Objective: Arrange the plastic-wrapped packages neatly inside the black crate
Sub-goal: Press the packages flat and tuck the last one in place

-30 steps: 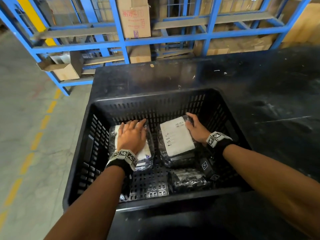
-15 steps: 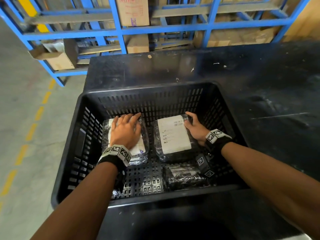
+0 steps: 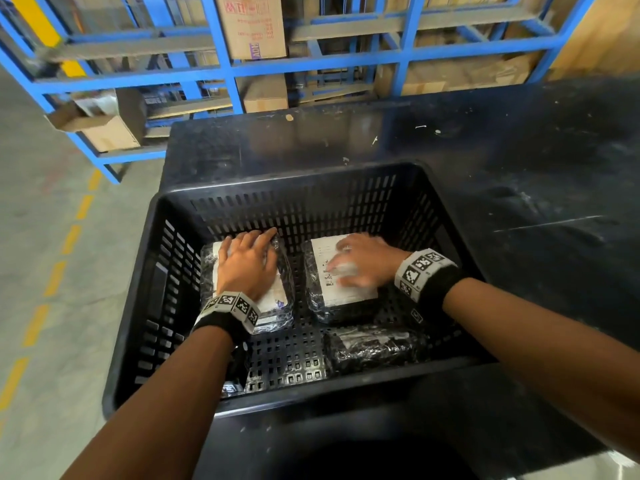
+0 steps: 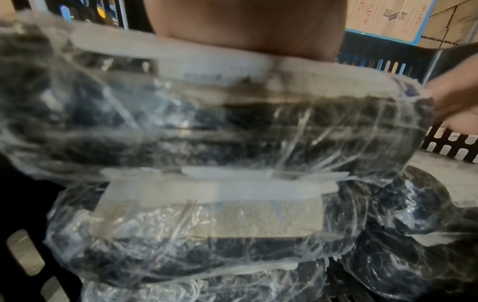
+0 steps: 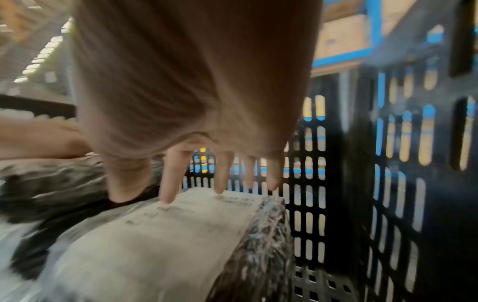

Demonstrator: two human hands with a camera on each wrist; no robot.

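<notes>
The black slotted crate (image 3: 298, 187) holds plastic-wrapped packages. My left hand (image 3: 247, 263) lies flat, fingers straight, on the left package (image 3: 282, 289). In the left wrist view that package (image 4: 232, 122) sits on top of another package (image 4: 207, 214). My right hand (image 3: 360, 263) rests with spread, straight fingers on the white label of the right package (image 3: 346, 296); in the right wrist view its fingertips (image 5: 220, 183) touch the label on that package (image 5: 168, 235). A smaller dark package (image 3: 374, 348) lies against the crate's front right.
The crate stands on a black table (image 3: 519, 150). Bare crate floor (image 3: 287, 358) shows at the front middle. Behind the table is a blue rack (image 3: 221, 64) with cardboard boxes (image 3: 252, 26). Concrete floor with a yellow dashed line (image 3: 69, 237) runs along the left.
My right hand has moved from the right edge of the labelled package onto its top. The left hand stays flat on the left package.
</notes>
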